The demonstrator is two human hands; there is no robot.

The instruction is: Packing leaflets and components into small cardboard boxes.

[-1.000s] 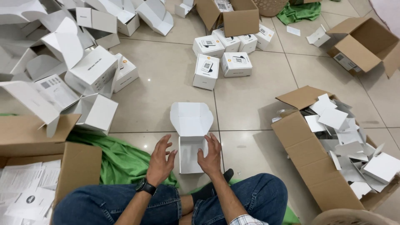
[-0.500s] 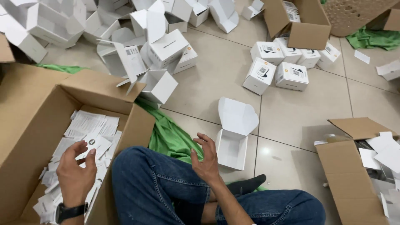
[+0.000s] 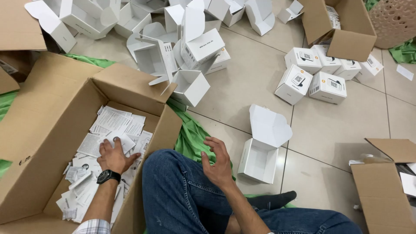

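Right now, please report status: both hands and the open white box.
Left hand down in the cardboard box, fingers on a folded leaflet. Right hand open, empty, above the knee. Open white box upright on the floor, untouched. Nothing between.

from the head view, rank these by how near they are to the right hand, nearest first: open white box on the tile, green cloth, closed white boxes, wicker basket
1. Green cloth, just left of the right hand; the open white box just to its right is too close to call.
2. Closed white boxes, farther up and right.
3. Wicker basket, top right corner.
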